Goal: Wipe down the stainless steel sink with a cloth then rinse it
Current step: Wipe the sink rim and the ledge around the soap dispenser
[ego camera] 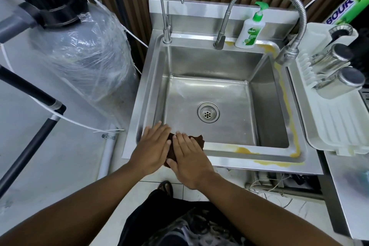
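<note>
Head view. Both hands lie flat on the near-left rim of the stainless steel sink (265, 155), palms down on a dark brown cloth (196, 140). Left hand (152, 149): fingers (157, 129) extended and close together, not curled, tips reaching over the inner edge of the basin. Right hand (188, 158): fingers (184, 142) likewise straight and together, pressing the cloth against the rim — nothing pinched or gripped. The two hands touch at the thumb side; the cloth shows between them and sticks out just right of the right-hand fingers, its far corner hanging over the basin edge.

Beyond the fingertips, in the basin floor, the round drain (208, 112); basin otherwise bare metal with faint streaks. A yellow-orange residue (284, 94) runs along the rim, from well right of the right hand along the near ledge, up the right edge and onto the back ledge.

Far from the fingers, on the back ledge: a slim gooseneck tap (166, 16) at left, a flexible-hose tap (287, 54) whose head hangs over the right rim, and a green-and-white pump soap bottle (250, 32) standing upright between them.

Right of the sink — a white drainer tray (337, 126) with steel cups (339, 84) lying on their sides. Left of the left hand, a plastic-wrapped grey tank (85, 54).
</note>
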